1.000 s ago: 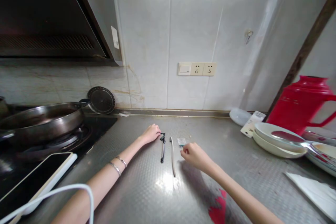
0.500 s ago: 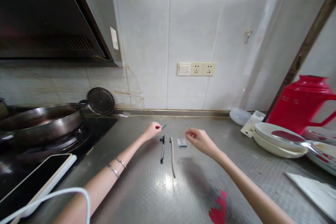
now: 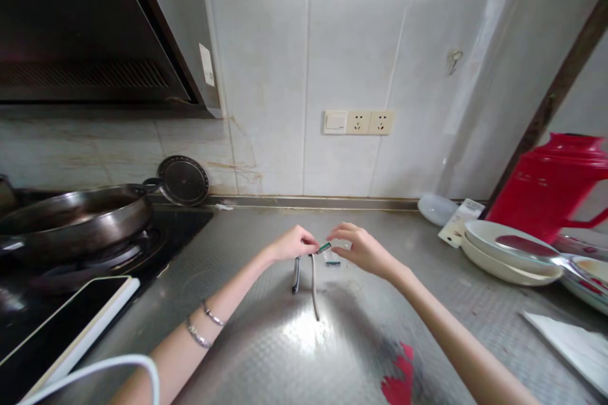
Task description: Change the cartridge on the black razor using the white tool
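Low in the frame, right of centre, a red patch [image 3: 399,376] marks the metal bench [image 3: 256,342]. Above it, at lower centre, lie a pale thin rod [image 3: 314,291] and, just left of it, a dark rod [image 3: 296,275]. Mid-frame, the left hand [image 3: 295,243] has its grip pinched on a small green strip [image 3: 325,247]; the right hand [image 3: 361,248] has its grip parted around the strip's far end, contact unclear. A second green piece [image 3: 333,263] lies just below. Farther back, upper centre right, are wall sockets [image 3: 369,122].
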`<state>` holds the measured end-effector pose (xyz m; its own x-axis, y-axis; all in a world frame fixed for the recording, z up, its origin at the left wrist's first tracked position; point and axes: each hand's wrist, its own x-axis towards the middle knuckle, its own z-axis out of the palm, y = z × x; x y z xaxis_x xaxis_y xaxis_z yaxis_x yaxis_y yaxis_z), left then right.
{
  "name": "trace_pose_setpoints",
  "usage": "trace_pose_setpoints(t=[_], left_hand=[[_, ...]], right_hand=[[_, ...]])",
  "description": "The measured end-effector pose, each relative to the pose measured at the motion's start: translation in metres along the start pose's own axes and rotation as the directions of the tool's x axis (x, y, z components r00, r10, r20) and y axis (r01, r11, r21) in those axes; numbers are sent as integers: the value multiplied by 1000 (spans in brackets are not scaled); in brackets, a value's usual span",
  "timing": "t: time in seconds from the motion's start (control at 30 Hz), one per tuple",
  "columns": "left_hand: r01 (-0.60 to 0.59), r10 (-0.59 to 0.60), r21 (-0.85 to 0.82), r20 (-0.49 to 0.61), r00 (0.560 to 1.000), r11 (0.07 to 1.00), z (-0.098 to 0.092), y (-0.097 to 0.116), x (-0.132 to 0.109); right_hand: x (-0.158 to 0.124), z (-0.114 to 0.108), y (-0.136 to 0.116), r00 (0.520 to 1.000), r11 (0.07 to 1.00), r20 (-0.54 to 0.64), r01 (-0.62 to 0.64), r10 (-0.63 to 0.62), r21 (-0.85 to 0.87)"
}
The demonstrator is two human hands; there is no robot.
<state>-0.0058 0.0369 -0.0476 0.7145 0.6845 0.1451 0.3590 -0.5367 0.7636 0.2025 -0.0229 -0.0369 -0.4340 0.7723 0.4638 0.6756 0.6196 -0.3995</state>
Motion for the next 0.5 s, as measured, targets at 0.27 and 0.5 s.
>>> trace_pose_setpoints(t=[0.27, 0.5], left_hand=[[69, -65, -68, 69, 996, 995, 0, -12, -1], [46, -36, -73, 142, 989, 996, 2, -16, -1]], right_hand=[[-4, 14, 3, 998, 990, 54, 33, -26, -136], [-8, 23, 9, 997, 996, 66, 38, -33, -82]])
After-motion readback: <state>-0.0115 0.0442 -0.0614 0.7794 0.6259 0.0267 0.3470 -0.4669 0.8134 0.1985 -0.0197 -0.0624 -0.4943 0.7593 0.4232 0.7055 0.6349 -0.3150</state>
